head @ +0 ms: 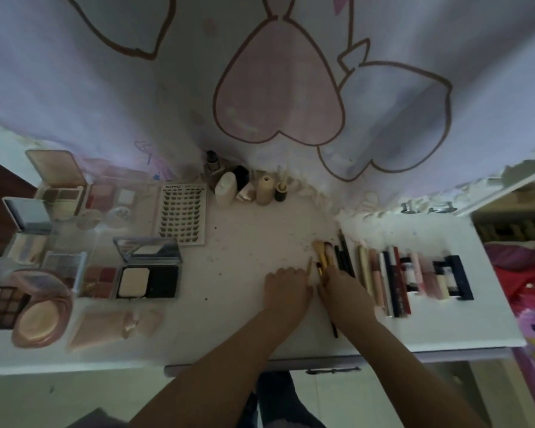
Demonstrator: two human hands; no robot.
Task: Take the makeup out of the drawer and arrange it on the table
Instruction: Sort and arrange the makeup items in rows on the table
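While a pale curtain printed with pink dress shapes [278, 97] hangs behind it, the white desk [244, 242] carries open compacts and palettes [149, 276] at left, a row of lipstick and gloss tubes [414, 276] at right, small bottles [247, 186] at the back. Right hand [345, 291] grips gold-handled makeup brushes [322, 257]. Left hand [286, 285] rests knuckles-up, fingers curled, just beside; whether it holds anything, cannot tell.

I am looking into a home bedroom, at a dressing corner. A white-topped vanity table [244, 242] stands against a pale lilac curtain printed with pink dresses [278, 88]. Behind the table's right end sits a white carved furniture frame [507, 180]; right of the table lies red and pink cartoon bedding [531, 304].
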